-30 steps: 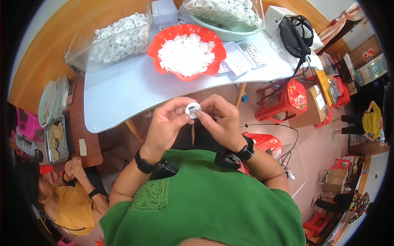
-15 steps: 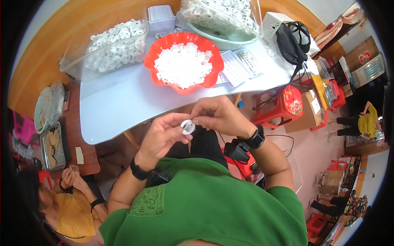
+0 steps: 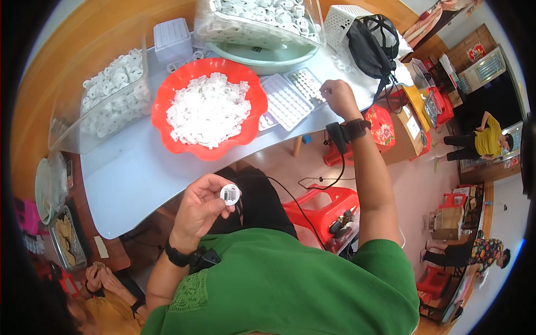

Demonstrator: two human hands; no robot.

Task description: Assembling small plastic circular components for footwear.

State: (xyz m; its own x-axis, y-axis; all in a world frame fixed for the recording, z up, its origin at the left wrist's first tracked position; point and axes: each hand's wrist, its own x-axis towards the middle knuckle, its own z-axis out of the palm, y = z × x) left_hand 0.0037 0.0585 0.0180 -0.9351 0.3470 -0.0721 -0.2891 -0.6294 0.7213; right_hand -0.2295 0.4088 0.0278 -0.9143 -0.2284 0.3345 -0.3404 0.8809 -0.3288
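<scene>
One small white round cap (image 3: 230,194) is pinched at its rim by the left hand (image 3: 202,210), near the lap. Judged light, rigid, slick; best gripped by the edge. The right hand (image 3: 336,96) is curled over a white grid tray (image 3: 286,102); contents unseen.
</scene>
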